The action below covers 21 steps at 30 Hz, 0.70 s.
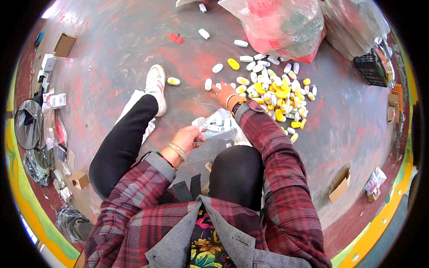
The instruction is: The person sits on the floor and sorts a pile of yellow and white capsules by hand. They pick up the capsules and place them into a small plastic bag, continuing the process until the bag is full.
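Note:
My left hand (188,138) is closed on the rim of a clear plastic bag (230,133) between my knees. Several white oval pieces (214,128) lie inside the bag. Beyond it my right hand (222,94) reaches palm down to the floor, its fingers apart at the near-left edge of a pile. A white oval piece (208,84) lies against its fingertips; whether any piece is gripped there is hard to make out. The pile of small white and yellow oval plastic pieces (281,96) spreads to the right of that hand. One white-and-yellow piece (174,81) lies alone by my shoe.
Large clear plastic sacks (286,27) stand behind the pile, with a black crate (370,69) at far right. An opened cardboard box (339,184) sits at right. Small boxes (58,101), a grey round container (29,125) and dark plastic bags (38,165) line the left wall.

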Available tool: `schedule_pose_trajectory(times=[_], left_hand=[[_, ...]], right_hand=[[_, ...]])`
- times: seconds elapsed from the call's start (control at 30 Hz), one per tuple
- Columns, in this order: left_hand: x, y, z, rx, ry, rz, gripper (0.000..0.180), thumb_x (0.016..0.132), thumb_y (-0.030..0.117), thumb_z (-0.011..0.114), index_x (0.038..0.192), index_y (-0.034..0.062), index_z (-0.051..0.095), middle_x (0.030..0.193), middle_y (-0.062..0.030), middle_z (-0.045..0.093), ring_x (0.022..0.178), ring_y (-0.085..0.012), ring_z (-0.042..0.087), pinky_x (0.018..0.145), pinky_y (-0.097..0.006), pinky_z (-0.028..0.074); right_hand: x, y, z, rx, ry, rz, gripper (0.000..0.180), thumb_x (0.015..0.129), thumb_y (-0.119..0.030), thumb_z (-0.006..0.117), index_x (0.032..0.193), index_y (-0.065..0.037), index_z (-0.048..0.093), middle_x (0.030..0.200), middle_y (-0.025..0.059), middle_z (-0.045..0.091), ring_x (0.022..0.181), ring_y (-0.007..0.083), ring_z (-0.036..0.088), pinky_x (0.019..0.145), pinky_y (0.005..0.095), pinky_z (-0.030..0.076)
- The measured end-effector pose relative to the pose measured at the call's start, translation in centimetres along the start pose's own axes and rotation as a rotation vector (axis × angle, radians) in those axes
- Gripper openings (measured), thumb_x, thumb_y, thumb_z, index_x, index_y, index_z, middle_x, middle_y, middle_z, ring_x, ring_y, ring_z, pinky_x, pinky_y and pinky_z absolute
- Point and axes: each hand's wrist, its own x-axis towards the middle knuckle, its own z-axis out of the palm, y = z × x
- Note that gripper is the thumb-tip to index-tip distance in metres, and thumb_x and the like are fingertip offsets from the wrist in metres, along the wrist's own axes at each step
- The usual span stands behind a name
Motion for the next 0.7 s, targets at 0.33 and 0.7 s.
schedule_pose_trajectory(times=[0.33, 0.7], left_hand=[[0.1, 0.0, -0.4, -0.005, -0.002, -0.004, 0.017, 0.082, 0.014, 0.048, 0.093, 0.0043, 0.057, 0.070, -0.0030, 0.058, 0.065, -0.0108, 0.053, 0.058, -0.023, 0.041], [0.0, 0.1, -0.1, -0.008, 0.000, 0.001, 0.016, 0.081, 0.016, 0.050, 0.091, 0.0063, 0.058, 0.071, -0.0035, 0.058, 0.066, -0.0107, 0.052, 0.060, -0.023, 0.040]], right_hand=[[1.1, 1.7, 4.6, 0.004, 0.047, 0.211, 0.022, 0.077, -0.015, 0.050, 0.096, -0.009, 0.060, 0.112, 0.0081, 0.044, 0.103, 0.0265, 0.047, 0.077, 0.0373, 0.044], [-2.3, 3.0, 5.3, 0.024, 0.147, 0.311, 0.020, 0.081, -0.014, 0.045, 0.097, -0.013, 0.057, 0.091, 0.0074, 0.059, 0.093, 0.0216, 0.055, 0.072, 0.0365, 0.046]])
